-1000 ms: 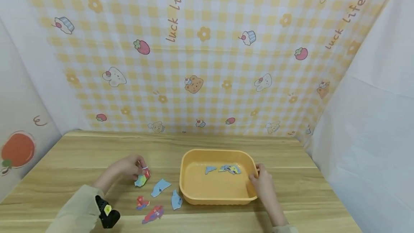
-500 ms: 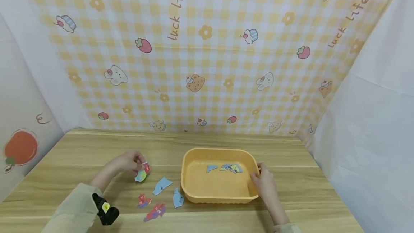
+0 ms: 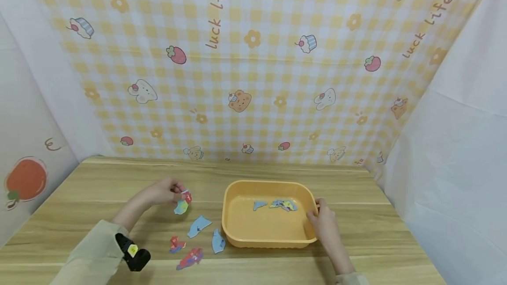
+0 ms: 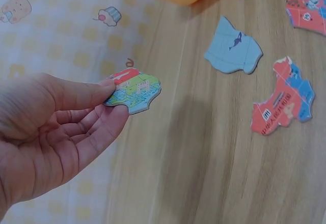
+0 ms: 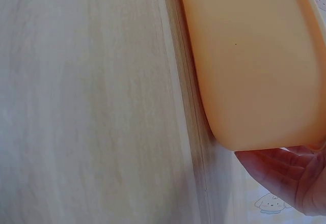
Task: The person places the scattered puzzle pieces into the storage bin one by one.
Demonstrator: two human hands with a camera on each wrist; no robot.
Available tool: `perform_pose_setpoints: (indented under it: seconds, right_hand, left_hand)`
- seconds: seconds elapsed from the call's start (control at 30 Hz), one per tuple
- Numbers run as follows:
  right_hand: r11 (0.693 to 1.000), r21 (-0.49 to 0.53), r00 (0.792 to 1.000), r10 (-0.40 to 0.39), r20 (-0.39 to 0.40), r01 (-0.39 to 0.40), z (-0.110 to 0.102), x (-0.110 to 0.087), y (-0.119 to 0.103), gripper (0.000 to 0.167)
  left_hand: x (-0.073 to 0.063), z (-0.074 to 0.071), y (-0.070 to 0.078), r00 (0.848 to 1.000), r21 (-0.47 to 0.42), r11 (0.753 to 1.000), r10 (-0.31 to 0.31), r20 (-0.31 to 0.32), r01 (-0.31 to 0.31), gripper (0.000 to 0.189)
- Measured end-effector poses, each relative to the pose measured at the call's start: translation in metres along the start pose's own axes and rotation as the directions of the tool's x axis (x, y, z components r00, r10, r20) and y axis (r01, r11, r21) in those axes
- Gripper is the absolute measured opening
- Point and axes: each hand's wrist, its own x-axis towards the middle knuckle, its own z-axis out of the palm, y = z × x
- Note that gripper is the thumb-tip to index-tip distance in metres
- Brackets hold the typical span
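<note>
Between thumb and fingers, my left hand [image 3: 164, 191] pinches a puzzle piece [image 4: 136, 91] printed in red, green and blue, raised above the table. My right hand [image 3: 325, 223] grips the right end of a yellow plastic basin [image 3: 269, 244]; the right wrist view shows its fingers under the rim there. Two bluish puzzle pieces lie inside the basin, one small [image 3: 259, 205] and one with yellow [image 3: 283, 205]. On the table to the basin's left lie a light blue piece with a whale [image 4: 234, 48], another blue piece [image 3: 218, 242], a red-and-blue piece [image 4: 285, 99] and a red-purple piece [image 3: 190, 259].
The wooden table [image 3: 372, 241] meets a yellow checked cloth [image 3: 257, 69] at the back. White cloth [image 3: 455, 144] hangs at the right side. A black wrist mount [image 3: 132, 254] sits on my left sleeve.
My left hand has lifted and moved slightly right, toward the basin, with the puzzle piece in its fingers. My right hand and the basin stay in place.
</note>
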Motion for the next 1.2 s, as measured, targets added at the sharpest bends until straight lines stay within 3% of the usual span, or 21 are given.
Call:
perform_pose_setpoints:
  seconds: [0.47, 0.97, 1.2]
  right_hand:
    - [1.000, -0.001, 1.000, 0.004, -0.009, -0.004, -0.001, 0.000, 0.000, 0.032]
    - [1.000, 0.007, 1.000, 0.006, -0.011, -0.006, 0.000, -0.001, 0.000, 0.032]
    - [1.000, 0.008, 1.000, 0.009, -0.020, -0.008, 0.002, 0.000, 0.001, 0.032]
  left_hand:
    - [0.003, 0.003, 0.009, 0.999, -0.010, 0.999, 0.050, 0.008, -0.050, 0.022]
    - [0.022, 0.021, 0.042, 0.992, -0.022, 0.992, 0.123, 0.006, -0.123, 0.023]
    - [0.031, 0.031, 0.056, 0.994, -0.026, 0.994, 0.108, 0.001, -0.107, 0.021]
